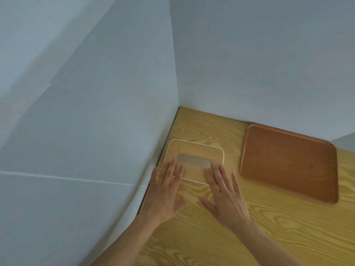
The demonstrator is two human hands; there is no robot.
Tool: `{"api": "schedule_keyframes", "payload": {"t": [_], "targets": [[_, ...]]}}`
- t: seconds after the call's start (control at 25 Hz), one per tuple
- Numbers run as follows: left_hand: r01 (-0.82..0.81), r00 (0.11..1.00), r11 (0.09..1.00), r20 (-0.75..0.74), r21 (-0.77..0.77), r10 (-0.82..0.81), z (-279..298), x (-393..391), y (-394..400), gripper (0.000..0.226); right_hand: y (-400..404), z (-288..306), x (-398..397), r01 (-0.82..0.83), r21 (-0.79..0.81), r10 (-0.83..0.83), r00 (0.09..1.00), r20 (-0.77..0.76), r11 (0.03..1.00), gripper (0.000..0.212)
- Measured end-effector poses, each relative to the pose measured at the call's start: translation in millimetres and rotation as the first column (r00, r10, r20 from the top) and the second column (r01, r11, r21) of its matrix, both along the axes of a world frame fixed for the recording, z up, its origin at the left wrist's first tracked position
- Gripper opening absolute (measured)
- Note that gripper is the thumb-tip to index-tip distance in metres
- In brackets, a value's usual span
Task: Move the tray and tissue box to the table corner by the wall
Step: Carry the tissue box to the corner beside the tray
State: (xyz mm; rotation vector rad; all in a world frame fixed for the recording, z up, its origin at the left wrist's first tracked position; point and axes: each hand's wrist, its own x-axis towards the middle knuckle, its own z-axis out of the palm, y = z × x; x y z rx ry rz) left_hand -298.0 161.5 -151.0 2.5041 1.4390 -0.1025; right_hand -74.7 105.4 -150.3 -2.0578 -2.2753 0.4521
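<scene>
- Table (249, 237): pale wood grain; its far corner meets two grey walls (259, 54), and bare board shows there.
- Tissue box (194, 150): wood-look lid with a white rim and a grey slot; lies flat against the left wall, a little short of the corner.
- Tray (288, 162): reddish-brown, empty, flat on the table; its far edge is against the back wall, right of the box and apart from it.
- Left hand (165, 196): open, fingers spread, palm down; fingertips rest on the box's near left edge. Nothing is clasped.
- Right hand (224, 196): open and flat likewise; fingertips on the box's near right edge. Nothing is clasped.
- Step in hand, as judged: sliding the box forward into the corner.
- Method advised: push evenly with both hands so the box runs straight along the left wall; a harder push on one side would likely turn it.
- Caution: press lightly downward, since the lid may flex or drag on the wood.
- Tray: likely needs moving left afterwards to sit beside the box.
</scene>
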Motion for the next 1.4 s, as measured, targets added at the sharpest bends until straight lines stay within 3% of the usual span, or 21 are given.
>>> {"api": "schedule_keyframes", "payload": {"t": [0.48, 0.84, 1.08, 1.4], "targets": [[-0.078, 0.994, 0.996, -0.076, -0.054, 0.073, 1, 12, 22, 0.115, 29, 0, 7, 0.013, -0.082, -0.01, 0.999, 0.043, 0.997, 0.088], [-0.12, 0.977, 0.991, -0.186, -0.067, 0.106, 22, 48, 73, 0.106, 74, 9, 17, 0.041, -0.106, -0.038, 0.999, 0.037, 0.993, 0.093], [-0.134, 0.94, 0.979, -0.332, -0.153, 0.077, 41, 69, 114, 0.1, 109, 19, 25, 0.046, -0.155, -0.039, 0.998, 0.047, 0.987, 0.092], [-0.139, 0.93, 0.964, -0.364, -0.225, 0.049, 59, 81, 152, 0.093, 143, 31, 28, 0.059, -0.195, -0.046, 0.997, 0.07, 0.979, 0.089]]}}
